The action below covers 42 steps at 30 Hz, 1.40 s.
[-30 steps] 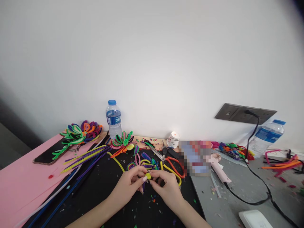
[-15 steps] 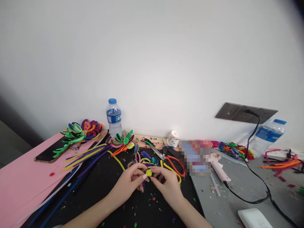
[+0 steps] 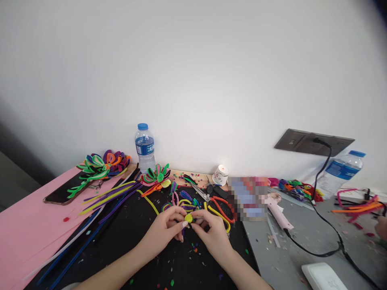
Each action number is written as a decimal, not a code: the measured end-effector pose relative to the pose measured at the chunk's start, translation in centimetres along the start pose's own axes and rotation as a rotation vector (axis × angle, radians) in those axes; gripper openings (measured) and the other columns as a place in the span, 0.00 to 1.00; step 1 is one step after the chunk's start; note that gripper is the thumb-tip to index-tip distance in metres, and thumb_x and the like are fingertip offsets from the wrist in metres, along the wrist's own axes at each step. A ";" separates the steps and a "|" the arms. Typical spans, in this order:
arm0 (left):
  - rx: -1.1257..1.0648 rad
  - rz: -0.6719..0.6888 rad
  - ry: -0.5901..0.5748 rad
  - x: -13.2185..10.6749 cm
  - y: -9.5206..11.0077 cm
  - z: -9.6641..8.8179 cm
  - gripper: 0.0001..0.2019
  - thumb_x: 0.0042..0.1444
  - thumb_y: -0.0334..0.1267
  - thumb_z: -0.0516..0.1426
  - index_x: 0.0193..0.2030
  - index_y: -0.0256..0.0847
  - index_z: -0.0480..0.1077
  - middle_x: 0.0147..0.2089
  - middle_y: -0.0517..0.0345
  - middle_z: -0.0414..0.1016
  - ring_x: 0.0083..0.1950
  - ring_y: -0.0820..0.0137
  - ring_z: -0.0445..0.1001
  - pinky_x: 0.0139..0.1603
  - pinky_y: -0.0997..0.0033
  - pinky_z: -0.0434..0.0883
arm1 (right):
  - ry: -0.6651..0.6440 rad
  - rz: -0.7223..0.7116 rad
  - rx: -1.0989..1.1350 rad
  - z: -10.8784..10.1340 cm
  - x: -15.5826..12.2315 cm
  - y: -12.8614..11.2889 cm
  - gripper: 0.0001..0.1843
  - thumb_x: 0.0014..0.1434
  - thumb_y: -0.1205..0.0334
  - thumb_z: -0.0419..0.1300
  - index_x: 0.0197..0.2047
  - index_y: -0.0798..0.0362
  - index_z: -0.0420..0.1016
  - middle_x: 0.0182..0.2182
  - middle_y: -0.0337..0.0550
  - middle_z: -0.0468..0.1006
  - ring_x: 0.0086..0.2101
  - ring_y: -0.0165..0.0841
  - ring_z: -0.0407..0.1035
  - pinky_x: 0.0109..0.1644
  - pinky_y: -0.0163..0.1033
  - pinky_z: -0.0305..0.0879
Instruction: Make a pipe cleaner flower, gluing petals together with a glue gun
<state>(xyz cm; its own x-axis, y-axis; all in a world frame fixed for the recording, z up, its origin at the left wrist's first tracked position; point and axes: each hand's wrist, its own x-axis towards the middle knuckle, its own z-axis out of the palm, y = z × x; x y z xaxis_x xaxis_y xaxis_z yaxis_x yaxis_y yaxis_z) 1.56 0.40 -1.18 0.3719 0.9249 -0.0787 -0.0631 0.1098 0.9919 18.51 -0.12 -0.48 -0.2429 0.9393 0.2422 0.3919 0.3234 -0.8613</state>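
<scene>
Over the black mat (image 3: 169, 257), my left hand (image 3: 171, 225) and my right hand (image 3: 211, 229) meet with fingertips closed on a small yellow coil (image 3: 188, 218), apparently of pipe cleaner. Both thumbs and index fingers pinch around it, and a dark bit shows just beneath. Multicoloured pipe cleaner loops (image 3: 187, 200) lie right behind my hands. Beyond my right hand are scissors with orange handles (image 3: 222, 207) and a bent yellow pipe cleaner (image 3: 220, 217). My curled lower fingers are partly hidden.
Loose pipe cleaners (image 3: 111, 197) and a phone (image 3: 62, 193) lie at left, near finished pipe cleaner flowers (image 3: 159, 175). A water bottle (image 3: 145, 147) and paper cup (image 3: 220, 175) stand by the wall. At right are a pink glue gun (image 3: 279, 213), its black cord and another person's hand (image 3: 381, 227).
The yellow coil has shifted very slightly in my fingers, which keep their pinch. Another person's hand has come in at the right edge.
</scene>
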 end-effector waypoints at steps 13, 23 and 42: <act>0.031 0.002 0.003 -0.2 0.2 0.1 0.08 0.52 0.39 0.55 0.38 0.39 0.64 0.28 0.61 0.70 0.21 0.75 0.69 0.25 0.73 0.67 | -0.015 0.014 0.082 0.0 0.0 -0.1 0.12 0.52 0.72 0.56 0.40 0.51 0.70 0.30 0.40 0.78 0.27 0.31 0.71 0.29 0.34 0.65; 0.058 0.034 0.006 -0.2 0.4 0.2 0.07 0.52 0.38 0.54 0.36 0.38 0.65 0.29 0.62 0.68 0.21 0.78 0.66 0.23 0.76 0.65 | -0.003 0.270 0.396 0.4 0.1 -0.4 0.01 0.49 0.69 0.59 0.28 0.55 0.70 0.19 0.34 0.70 0.20 0.27 0.66 0.22 0.30 0.60; -0.055 0.110 0.079 -0.9 1.4 1.1 0.07 0.50 0.37 0.57 0.37 0.41 0.67 0.30 0.62 0.69 0.25 0.74 0.68 0.28 0.73 0.66 | 0.028 0.472 0.871 1.0 -0.2 -1.4 0.09 0.41 0.62 0.68 0.26 0.57 0.74 0.27 0.40 0.75 0.18 0.21 0.57 0.17 0.27 0.49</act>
<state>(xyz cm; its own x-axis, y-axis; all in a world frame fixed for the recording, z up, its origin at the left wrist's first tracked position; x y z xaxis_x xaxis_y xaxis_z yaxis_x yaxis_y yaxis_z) 2.19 -0.68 0.41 0.2855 0.9581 0.0206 -0.1510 0.0238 0.9883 17.12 -0.91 0.22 -0.2042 0.9563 -0.2092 -0.3489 -0.2708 -0.8972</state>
